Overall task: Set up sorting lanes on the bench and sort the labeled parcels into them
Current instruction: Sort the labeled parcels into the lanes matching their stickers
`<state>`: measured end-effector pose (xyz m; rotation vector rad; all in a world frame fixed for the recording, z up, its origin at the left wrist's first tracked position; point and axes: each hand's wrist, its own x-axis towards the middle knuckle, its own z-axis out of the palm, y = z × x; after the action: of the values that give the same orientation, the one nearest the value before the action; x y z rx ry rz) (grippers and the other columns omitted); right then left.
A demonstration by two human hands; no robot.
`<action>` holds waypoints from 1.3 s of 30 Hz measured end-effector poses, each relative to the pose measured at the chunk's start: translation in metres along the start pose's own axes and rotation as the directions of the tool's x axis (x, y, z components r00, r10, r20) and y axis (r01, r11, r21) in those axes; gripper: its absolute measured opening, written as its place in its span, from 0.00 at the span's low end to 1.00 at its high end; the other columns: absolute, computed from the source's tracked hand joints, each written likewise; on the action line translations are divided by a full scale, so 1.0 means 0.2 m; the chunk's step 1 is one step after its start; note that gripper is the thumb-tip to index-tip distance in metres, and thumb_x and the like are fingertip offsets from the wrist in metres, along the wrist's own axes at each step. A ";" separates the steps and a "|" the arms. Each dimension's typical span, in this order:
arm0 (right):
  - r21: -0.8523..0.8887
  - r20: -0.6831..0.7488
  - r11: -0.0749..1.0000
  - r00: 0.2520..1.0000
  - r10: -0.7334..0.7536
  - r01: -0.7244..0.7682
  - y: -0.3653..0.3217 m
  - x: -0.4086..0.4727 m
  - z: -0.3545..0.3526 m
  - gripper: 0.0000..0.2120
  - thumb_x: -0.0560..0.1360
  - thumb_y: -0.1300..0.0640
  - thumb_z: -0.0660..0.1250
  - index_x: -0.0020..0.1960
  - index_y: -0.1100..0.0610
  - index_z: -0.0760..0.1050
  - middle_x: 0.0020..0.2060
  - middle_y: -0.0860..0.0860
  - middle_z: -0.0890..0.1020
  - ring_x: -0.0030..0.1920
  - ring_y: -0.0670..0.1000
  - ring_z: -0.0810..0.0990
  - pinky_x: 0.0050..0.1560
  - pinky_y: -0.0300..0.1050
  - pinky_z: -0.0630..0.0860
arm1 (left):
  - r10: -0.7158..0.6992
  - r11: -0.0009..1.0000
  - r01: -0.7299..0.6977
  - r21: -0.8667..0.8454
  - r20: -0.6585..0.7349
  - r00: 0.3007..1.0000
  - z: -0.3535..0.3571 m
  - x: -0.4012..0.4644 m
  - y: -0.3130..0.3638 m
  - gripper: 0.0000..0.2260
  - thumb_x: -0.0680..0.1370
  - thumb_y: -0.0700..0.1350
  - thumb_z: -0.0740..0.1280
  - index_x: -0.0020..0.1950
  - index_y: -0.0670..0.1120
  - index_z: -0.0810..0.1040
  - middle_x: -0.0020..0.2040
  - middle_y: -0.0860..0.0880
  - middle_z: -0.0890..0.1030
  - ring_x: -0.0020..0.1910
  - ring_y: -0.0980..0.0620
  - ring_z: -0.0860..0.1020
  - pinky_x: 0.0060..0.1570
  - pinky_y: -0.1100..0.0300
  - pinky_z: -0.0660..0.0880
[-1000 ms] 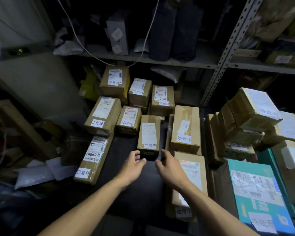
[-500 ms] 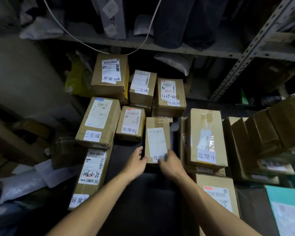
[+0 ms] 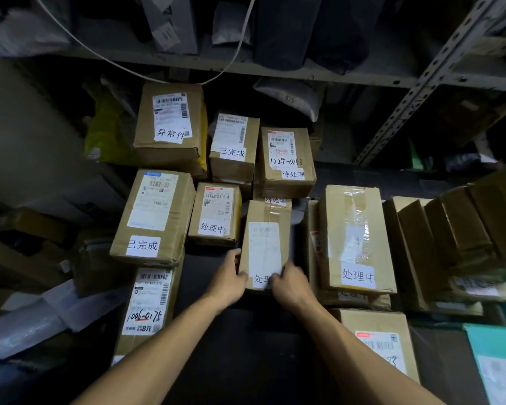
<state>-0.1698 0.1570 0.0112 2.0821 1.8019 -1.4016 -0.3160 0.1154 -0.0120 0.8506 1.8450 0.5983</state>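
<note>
A: Hands first. What grip?
B: Left hand (image 3: 230, 280) and right hand (image 3: 289, 283) both hold the near end of one narrow parcel (image 3: 265, 244), fingers curled over its near corners. It lies flat on the dark bench (image 3: 246, 340), a handwritten tag at its near edge partly covered by the right hand.
A: Beside them?
B: Just right of the right hand, a taller taped box (image 3: 355, 238) marked 处理中, stacked on another. Nearer than that hand, to its right, a box (image 3: 377, 343) with a printed label. Left of the left hand, a long box (image 3: 148, 308) reading 1006-0175.
A: Beyond the hands?
B: Past the left hand, a small box (image 3: 215, 214) tagged 处理中, touching the held parcel's left side. Further left, a large box (image 3: 155, 217) tagged 已完成. Farthest row: one (image 3: 170, 127) tagged 异常件, one (image 3: 234, 147) tagged 已完成, one (image 3: 287, 162) tagged 待处理. A metal shelf (image 3: 304, 74) runs above.
</note>
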 end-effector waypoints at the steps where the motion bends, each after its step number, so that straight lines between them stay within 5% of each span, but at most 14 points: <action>1: 0.005 -0.005 1.000 1.000 -0.002 0.002 0.00 -0.01 0.00 0.19 0.81 0.57 0.60 0.70 0.61 0.64 0.66 0.59 0.72 0.60 0.56 0.77 0.44 0.36 0.69 | 0.008 1.000 -0.008 0.007 -0.005 1.000 -0.01 -0.01 0.00 0.24 0.79 0.37 0.64 0.74 0.49 0.63 0.68 0.48 0.74 0.63 0.50 0.75 0.60 0.55 0.74; 13: 0.051 -0.108 0.984 0.980 -0.165 0.171 0.01 -0.31 -0.09 0.17 0.76 0.63 0.63 0.65 0.60 0.69 0.62 0.58 0.76 0.59 0.58 0.78 0.59 0.50 0.76 | 0.089 0.992 -0.098 -0.082 -0.103 0.991 -0.04 -0.31 0.02 0.23 0.78 0.35 0.64 0.71 0.51 0.67 0.62 0.51 0.77 0.57 0.56 0.76 0.55 0.62 0.71; 16: 0.078 -0.131 0.970 0.967 -0.220 0.231 0.02 -0.41 -0.15 0.18 0.76 0.64 0.63 0.66 0.60 0.70 0.62 0.58 0.77 0.60 0.57 0.78 0.60 0.47 0.75 | 0.124 0.985 -0.139 -0.098 -0.144 0.982 -0.05 -0.41 0.06 0.23 0.77 0.35 0.65 0.71 0.50 0.68 0.62 0.50 0.77 0.58 0.55 0.76 0.57 0.60 0.72; 19: 0.082 -0.143 0.954 0.951 -0.274 0.287 0.02 -0.51 -0.22 0.20 0.76 0.63 0.63 0.68 0.60 0.69 0.64 0.57 0.77 0.62 0.56 0.77 0.61 0.43 0.72 | 0.173 0.975 -0.194 -0.103 -0.185 0.967 -0.06 -0.51 0.12 0.23 0.78 0.36 0.65 0.71 0.50 0.68 0.58 0.53 0.77 0.53 0.62 0.76 0.50 0.69 0.71; 23: 0.094 -0.248 0.907 0.892 -0.378 0.411 0.04 -0.62 -0.37 0.18 0.77 0.63 0.64 0.67 0.58 0.71 0.61 0.54 0.79 0.55 0.49 0.77 0.48 0.29 0.66 | 0.244 0.950 -0.280 -0.140 -0.231 0.942 -0.05 -0.62 0.26 0.23 0.78 0.36 0.66 0.71 0.50 0.68 0.53 0.58 0.78 0.48 0.70 0.74 0.43 0.75 0.70; 27: 0.152 -0.314 0.878 0.865 -0.392 0.454 0.06 -0.68 -0.55 0.19 0.80 0.60 0.63 0.69 0.54 0.69 0.63 0.51 0.78 0.54 0.46 0.79 0.50 0.42 0.81 | 0.310 0.924 -0.346 -0.163 -0.211 0.927 0.00 -0.65 0.46 0.23 0.79 0.38 0.67 0.71 0.51 0.68 0.50 0.66 0.75 0.46 0.74 0.73 0.42 0.75 0.70; 29: 0.171 -0.346 0.880 0.863 -0.367 0.443 0.08 -0.69 -0.65 0.20 0.80 0.59 0.63 0.71 0.53 0.67 0.65 0.51 0.78 0.54 0.46 0.78 0.50 0.43 0.81 | 0.336 0.913 -0.370 -0.173 -0.195 0.921 0.06 -0.64 0.56 0.22 0.79 0.38 0.66 0.71 0.51 0.68 0.50 0.64 0.76 0.46 0.73 0.74 0.45 0.74 0.71; 33: 0.134 -0.418 0.901 0.847 -0.327 0.413 0.13 -0.66 -0.81 0.20 0.80 0.61 0.62 0.72 0.56 0.70 0.65 0.51 0.79 0.53 0.44 0.77 0.36 0.24 0.69 | 0.348 0.903 -0.373 -0.215 -0.144 0.926 0.19 -0.58 0.72 0.22 0.79 0.37 0.66 0.71 0.50 0.69 0.57 0.54 0.79 0.51 0.65 0.77 0.54 0.61 0.77; 36: 0.123 -0.427 0.924 0.860 -0.279 0.361 0.17 -0.62 -0.87 0.21 0.80 0.60 0.62 0.73 0.57 0.69 0.65 0.53 0.79 0.57 0.51 0.81 0.39 0.30 0.75 | 0.331 0.915 -0.343 -0.213 -0.089 0.939 0.28 -0.52 0.77 0.22 0.78 0.37 0.66 0.71 0.49 0.69 0.61 0.51 0.79 0.55 0.56 0.78 0.59 0.55 0.77; 39: 0.095 -0.421 0.947 0.875 -0.240 0.306 0.20 -0.58 -0.88 0.21 0.80 0.59 0.62 0.73 0.58 0.68 0.65 0.55 0.78 0.61 0.53 0.79 0.48 0.36 0.74 | 0.321 0.923 -0.323 -0.211 -0.045 0.946 0.34 -0.47 0.77 0.22 0.78 0.36 0.66 0.72 0.47 0.69 0.60 0.50 0.79 0.52 0.58 0.79 0.50 0.65 0.77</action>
<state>-0.0240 0.1551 0.1691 2.4248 2.2920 -1.2728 -0.1838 0.1421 0.1259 1.0116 1.6211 0.9930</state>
